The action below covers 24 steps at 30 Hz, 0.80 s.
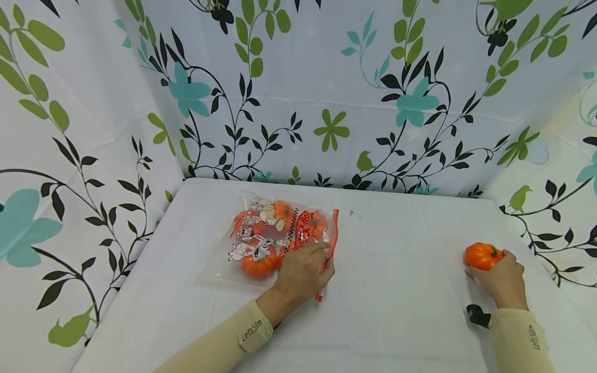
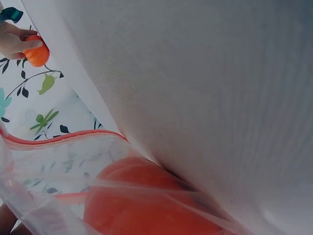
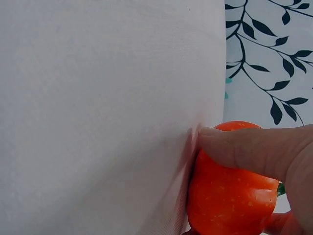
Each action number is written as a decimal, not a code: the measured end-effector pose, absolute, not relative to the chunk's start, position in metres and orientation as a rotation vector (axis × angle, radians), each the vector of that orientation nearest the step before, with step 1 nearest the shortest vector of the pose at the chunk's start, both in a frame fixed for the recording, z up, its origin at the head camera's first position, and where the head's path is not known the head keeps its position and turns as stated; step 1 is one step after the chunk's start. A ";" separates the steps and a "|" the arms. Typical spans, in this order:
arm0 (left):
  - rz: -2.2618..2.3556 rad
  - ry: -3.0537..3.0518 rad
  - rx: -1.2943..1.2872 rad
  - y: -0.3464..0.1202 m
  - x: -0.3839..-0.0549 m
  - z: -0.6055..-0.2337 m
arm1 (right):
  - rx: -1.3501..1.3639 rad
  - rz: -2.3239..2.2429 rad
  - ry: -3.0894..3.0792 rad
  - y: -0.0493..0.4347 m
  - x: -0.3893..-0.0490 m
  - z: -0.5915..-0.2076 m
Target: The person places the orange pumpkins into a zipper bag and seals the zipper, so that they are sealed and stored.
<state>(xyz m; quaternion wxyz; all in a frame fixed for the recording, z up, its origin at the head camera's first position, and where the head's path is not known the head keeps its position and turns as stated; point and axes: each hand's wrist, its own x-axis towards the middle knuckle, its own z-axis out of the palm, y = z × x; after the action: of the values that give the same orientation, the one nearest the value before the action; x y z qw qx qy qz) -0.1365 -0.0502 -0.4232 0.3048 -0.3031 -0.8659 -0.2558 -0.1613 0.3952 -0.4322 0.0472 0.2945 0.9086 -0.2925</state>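
Note:
A clear zip bag [image 1: 219, 269] with cartoon prints and a red zip edge lies at the left of the table, several small orange pumpkins [image 1: 258, 263] inside it. My left hand [image 1: 303, 272] grips the bag's right side by the red zip strip, fingers curled over it. In the left wrist view, the red zip [image 2: 63, 138] bows out from the bag, and an orange pumpkin [image 2: 142, 205] shows through the film. Far to the right, my right hand [image 1: 503, 282] holds another small pumpkin [image 1: 480, 256] with a green stem, thumb across its side [image 3: 230, 196] and the fingers mostly hidden.
The white-covered table [image 1: 396, 290] stretches between both hands. A leaf-patterned curtain [image 1: 298, 93] hangs behind the table and on both sides. A dark wrist camera [image 1: 478, 316] sits beside the right cuff.

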 end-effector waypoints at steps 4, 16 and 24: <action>-0.676 -2.295 -0.803 -0.051 -0.136 -0.423 | 0.862 -0.901 2.834 0.394 -0.162 -0.435; -0.661 -2.303 -0.799 -0.051 -0.135 -0.423 | 0.572 -1.175 3.024 0.362 -0.163 -0.428; -0.657 -2.289 -0.802 -0.049 -0.136 -0.424 | 0.438 -1.328 2.941 0.340 -0.166 -0.420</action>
<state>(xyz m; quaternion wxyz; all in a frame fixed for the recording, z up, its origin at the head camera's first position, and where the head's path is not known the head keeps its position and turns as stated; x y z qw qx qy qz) -0.1355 -0.0494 -0.4236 0.3090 -0.3034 -0.8664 -0.2487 -0.1657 0.3401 -0.4196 -0.0576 0.1344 0.9016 -0.4072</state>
